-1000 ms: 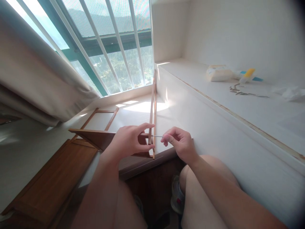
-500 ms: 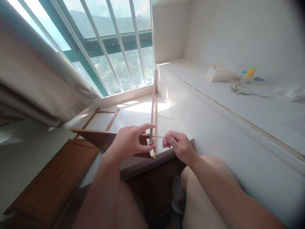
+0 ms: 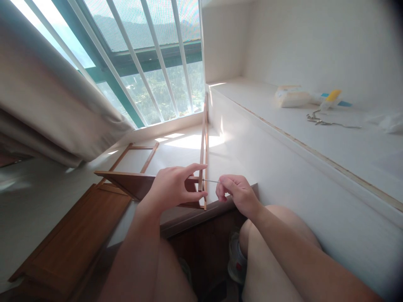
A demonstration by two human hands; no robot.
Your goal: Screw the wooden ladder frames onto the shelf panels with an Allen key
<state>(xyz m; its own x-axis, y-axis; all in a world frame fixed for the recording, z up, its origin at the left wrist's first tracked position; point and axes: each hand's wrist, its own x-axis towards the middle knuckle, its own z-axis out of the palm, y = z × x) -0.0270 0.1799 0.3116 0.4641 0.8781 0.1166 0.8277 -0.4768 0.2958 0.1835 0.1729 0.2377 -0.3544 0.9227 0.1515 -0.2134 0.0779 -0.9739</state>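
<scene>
My left hand (image 3: 173,186) pinches the joint where a brown wooden panel (image 3: 132,184) meets an upright wooden frame (image 3: 204,138); thumb and forefinger clamp the frame's rail. My right hand (image 3: 236,193) is closed on a thin metal key (image 3: 211,181) whose tip points into the side of that rail. The frame stands on edge against the white cabinet side. Both forearms rise from the bottom of the view over my bare knees.
A second wooden frame (image 3: 135,153) lies flat on the white window sill. A large brown board (image 3: 72,243) lies at lower left. A curtain (image 3: 47,105) hangs left. On the raised white ledge (image 3: 283,130) sit a white packet (image 3: 291,96), a yellow-capped tube (image 3: 330,98) and metal hardware (image 3: 321,121).
My right hand has turned slightly on the thin metal key, fingers shifting. The view has drifted a little to the left. My left hand keeps its grip on the joint.
</scene>
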